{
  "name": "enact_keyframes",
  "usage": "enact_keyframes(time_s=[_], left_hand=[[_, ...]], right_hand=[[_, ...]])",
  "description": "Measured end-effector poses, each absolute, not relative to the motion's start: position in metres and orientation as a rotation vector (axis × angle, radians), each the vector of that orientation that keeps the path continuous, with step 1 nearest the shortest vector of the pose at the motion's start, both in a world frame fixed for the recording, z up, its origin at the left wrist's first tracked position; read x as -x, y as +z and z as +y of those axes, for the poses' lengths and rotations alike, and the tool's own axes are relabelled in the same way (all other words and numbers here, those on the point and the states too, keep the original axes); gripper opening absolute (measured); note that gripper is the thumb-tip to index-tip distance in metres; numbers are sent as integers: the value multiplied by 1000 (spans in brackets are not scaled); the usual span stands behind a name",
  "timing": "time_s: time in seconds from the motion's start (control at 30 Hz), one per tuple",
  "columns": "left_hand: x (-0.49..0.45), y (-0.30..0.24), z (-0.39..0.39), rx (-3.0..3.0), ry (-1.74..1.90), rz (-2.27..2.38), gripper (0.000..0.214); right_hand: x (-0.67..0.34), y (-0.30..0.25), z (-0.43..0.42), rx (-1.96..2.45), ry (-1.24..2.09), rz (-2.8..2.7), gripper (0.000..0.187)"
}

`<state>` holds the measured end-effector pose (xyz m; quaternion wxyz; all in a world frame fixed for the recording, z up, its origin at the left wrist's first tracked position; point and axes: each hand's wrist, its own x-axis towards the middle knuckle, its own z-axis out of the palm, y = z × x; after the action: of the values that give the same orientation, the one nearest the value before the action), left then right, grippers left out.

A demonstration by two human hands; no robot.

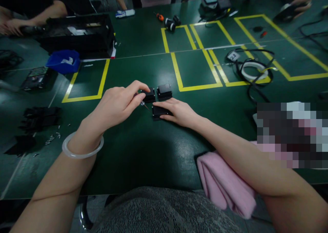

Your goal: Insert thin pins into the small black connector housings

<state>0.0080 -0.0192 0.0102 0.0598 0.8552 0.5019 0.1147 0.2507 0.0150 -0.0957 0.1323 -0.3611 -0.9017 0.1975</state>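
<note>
My left hand (120,101) pinches a small screwdriver (142,103) between thumb and fingers. Its thin shaft slants down to the left edge of a small black block (157,112), where small bright screw heads show. Across that block my right hand (179,110) is laid, fingers on either side, holding it against the table. Just beyond, a second black block (150,95) sits partly behind my left fingertips. A third black block (164,90) stands beside it to the right, with bright screws at its sides.
Loose screws (52,138) and black parts (41,118) lie at left. A blue bin (64,62) stands before a long black case (77,34). Coiled cable (253,68) is at right, a pink cloth (222,181) at the near edge. Other people's hands (15,27) are across the table.
</note>
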Motion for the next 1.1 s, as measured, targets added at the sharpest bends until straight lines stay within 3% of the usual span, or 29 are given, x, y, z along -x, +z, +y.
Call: enact_keyframes(time_s=[1.1], left_hand=[[-7,8,-17,-2599,331,1526,39]], right_hand=[[-250,-94,14,1064,578,-2612,57]])
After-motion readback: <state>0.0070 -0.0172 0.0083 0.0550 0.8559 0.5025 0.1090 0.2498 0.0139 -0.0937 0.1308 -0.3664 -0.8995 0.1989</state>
